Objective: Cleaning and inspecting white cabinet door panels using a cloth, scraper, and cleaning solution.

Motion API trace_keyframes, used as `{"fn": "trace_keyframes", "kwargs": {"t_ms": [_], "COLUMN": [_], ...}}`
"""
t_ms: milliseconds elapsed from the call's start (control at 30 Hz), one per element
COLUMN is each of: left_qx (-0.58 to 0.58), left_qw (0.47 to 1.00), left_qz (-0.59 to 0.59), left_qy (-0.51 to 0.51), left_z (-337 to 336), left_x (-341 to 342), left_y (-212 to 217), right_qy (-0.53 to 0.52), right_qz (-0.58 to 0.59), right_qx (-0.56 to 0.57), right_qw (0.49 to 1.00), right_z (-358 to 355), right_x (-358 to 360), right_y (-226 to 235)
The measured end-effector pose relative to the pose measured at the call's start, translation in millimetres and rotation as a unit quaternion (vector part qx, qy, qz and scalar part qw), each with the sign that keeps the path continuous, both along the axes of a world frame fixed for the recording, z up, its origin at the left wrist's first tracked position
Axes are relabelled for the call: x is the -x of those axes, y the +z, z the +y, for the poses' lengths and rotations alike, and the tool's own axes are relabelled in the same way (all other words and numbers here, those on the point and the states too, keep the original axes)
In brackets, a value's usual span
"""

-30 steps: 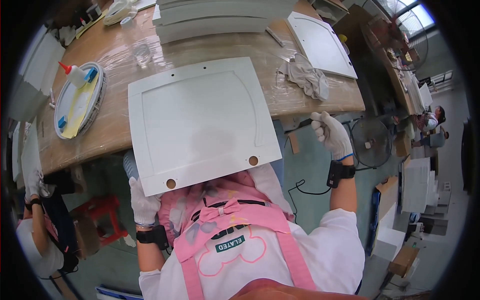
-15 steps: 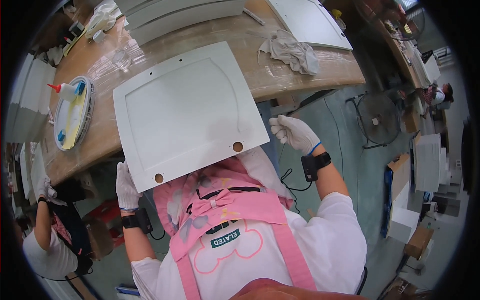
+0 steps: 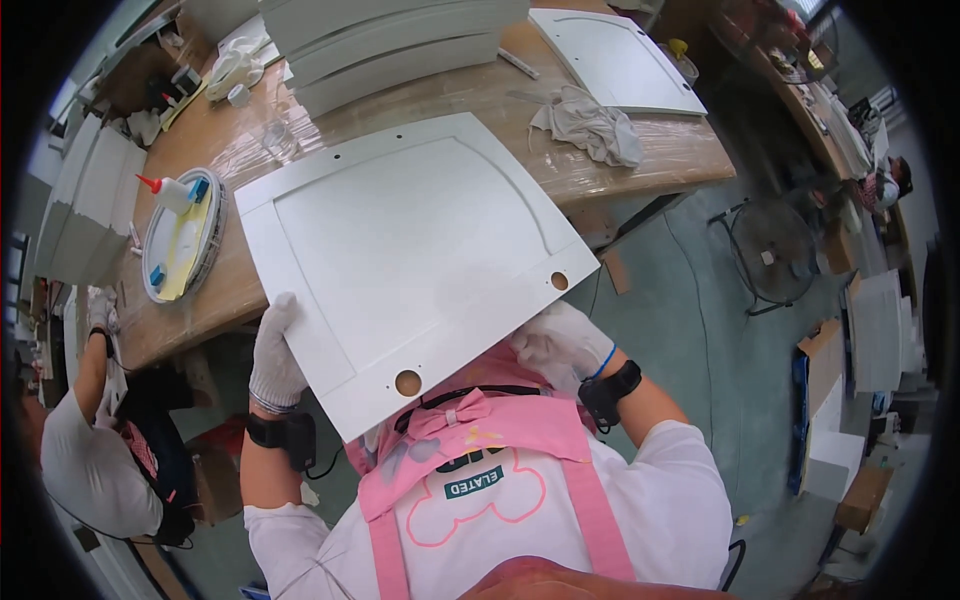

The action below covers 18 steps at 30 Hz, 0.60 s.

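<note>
A white cabinet door [image 3: 410,250] with a recessed middle and two round holes along its near edge lies tilted across the table's front edge, overhanging toward me. My left hand [image 3: 275,350], in a white knit glove, is closed on its left edge, thumb on top. Under the near right edge is my right hand [image 3: 565,345], gloved too, with curled fingers against the door and their tips partly hidden. Left of the door, a round lid [image 3: 150,245] carries a white glue bottle with a red tip [image 3: 172,194], blue blocks and a yellow strip.
A stack of white panels [image 3: 390,60] stands at the back of the film-covered table [image 3: 470,98]. A crumpled cloth [image 3: 590,130] and another white door [image 3: 615,60] lie to the right. A floor fan [image 3: 768,258] stands at right; a co-worker [image 3: 100,460] works at far left.
The door has turned, its right side swinging away and its near left corner coming closer to me. My right hand moved from beside the door to its near edge; my left grips higher on the edge.
</note>
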<state>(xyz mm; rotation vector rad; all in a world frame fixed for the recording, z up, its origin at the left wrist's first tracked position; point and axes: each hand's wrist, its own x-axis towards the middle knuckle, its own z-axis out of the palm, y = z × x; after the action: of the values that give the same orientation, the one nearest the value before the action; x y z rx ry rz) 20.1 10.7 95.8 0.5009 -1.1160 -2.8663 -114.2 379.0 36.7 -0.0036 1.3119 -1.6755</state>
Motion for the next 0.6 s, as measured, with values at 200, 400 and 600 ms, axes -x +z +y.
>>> {"fn": "trace_keyframes", "kwargs": {"t_ms": [200, 400, 600], "left_qx": [0.020, -0.072, 0.030], "left_qw": [0.994, 0.972, 0.946], "left_qz": [0.049, 0.125, 0.180], "left_qy": [-0.099, -0.184, -0.268], "left_z": [55.8, 124.4, 210.8], "left_x": [26.7, 55.3, 113.8], "left_y": [51.3, 85.9, 95.6], "right_qy": [0.085, -0.085, -0.201], "right_qz": [0.611, 0.774, 0.365], "right_qx": [-0.088, -0.001, 0.144], "right_qw": [0.782, 0.627, 0.898], "right_z": [-29.7, -16.6, 25.6], "right_x": [-32.3, -54.5, -40.1], "right_y": [67.0, 115.7, 127.4]}}
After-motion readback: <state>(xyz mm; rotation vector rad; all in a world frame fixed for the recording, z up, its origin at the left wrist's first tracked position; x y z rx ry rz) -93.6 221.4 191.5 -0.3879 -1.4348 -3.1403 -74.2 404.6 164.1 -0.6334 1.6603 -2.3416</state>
